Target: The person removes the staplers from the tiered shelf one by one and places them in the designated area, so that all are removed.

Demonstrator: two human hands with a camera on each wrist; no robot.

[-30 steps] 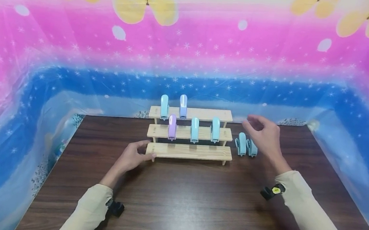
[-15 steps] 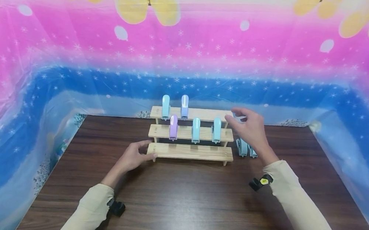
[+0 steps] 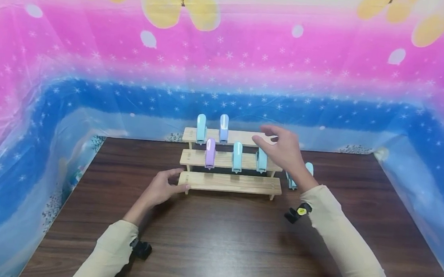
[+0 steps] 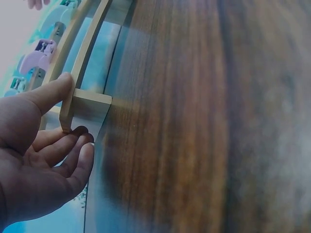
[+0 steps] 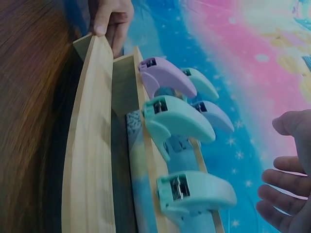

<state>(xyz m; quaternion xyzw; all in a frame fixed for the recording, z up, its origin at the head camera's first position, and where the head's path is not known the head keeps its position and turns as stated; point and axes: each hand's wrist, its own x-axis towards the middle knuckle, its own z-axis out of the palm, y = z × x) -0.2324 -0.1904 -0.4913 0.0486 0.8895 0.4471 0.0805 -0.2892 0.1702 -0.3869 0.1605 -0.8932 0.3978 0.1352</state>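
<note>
A three-step wooden rack [image 3: 229,183] stands on the table; my left hand [image 3: 161,188] grips the left end of its lowest step, thumb on the board's edge and fingers beneath. Small hole punches sit on the upper two steps: a teal one [image 3: 201,128] and a lavender one [image 3: 224,128] on top, a purple one [image 3: 210,153] and two teal ones [image 5: 179,116] on the middle step. Over the top step's right end hovers my empty right hand [image 3: 283,149], fingers apart and loosely bent. It partly covers the rightmost teal punch [image 3: 261,164].
Right of the rack, two more teal hole punches [image 3: 291,181] stand on the dark wooden table [image 3: 211,244], partly hidden by my right hand and wrist. A pink and blue printed cloth [image 3: 251,83] hangs behind and along both sides.
My right hand has moved left from above the two punches on the table to over the top step's right end. My left hand keeps its grip on the rack.
</note>
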